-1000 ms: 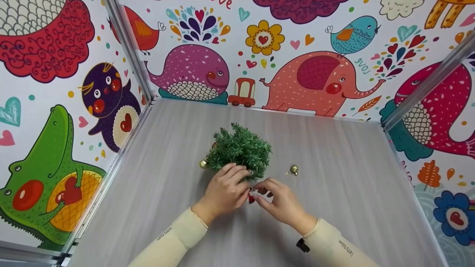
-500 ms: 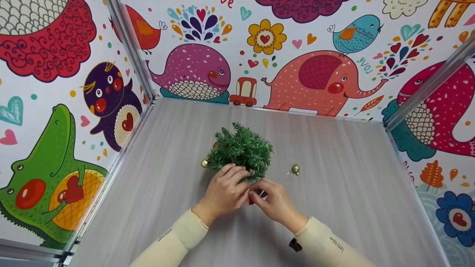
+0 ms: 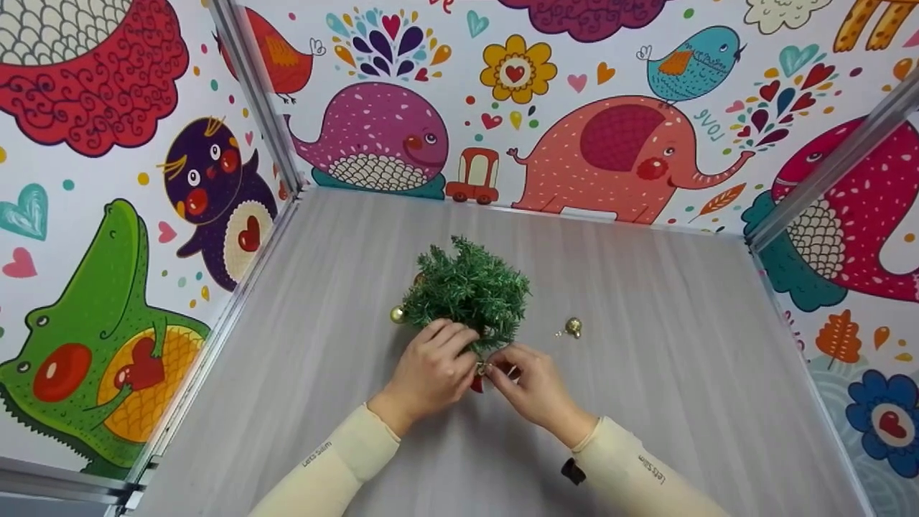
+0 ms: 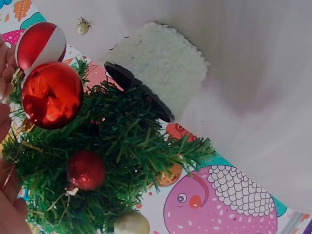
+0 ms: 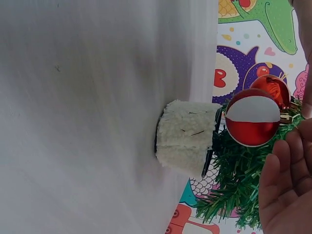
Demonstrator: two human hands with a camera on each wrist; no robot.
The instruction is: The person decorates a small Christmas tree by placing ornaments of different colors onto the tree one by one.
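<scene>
A small green Christmas tree (image 3: 467,291) stands in a fuzzy white pot (image 5: 187,139) with a dark rim. On its near side, my left hand (image 3: 436,368) grips among the branches with bent fingers. My right hand (image 3: 537,388) meets it from the right, thumb and forefinger pinching at the gold cap of a red-and-white striped bauble (image 5: 252,134). Beside that bauble hangs a shiny red one (image 4: 52,95). A dark red glitter ball (image 4: 87,169), an orange ball (image 4: 169,174) and a pale gold ball (image 4: 131,223) hang on other branches. The fingers partly cover the bauble's cap.
To the right of the tree, a small gold bauble (image 3: 573,327) lies on the grey wood-look table (image 3: 668,373). Printed cartoon panels (image 3: 380,136) wall in the back and sides, with metal frame posts (image 3: 262,100) at the corners.
My right hand has drawn in close to the left thumb, bringing its fingertips to the bauble's cap. The left hand and the tree have hardly moved; the view shifts slightly.
</scene>
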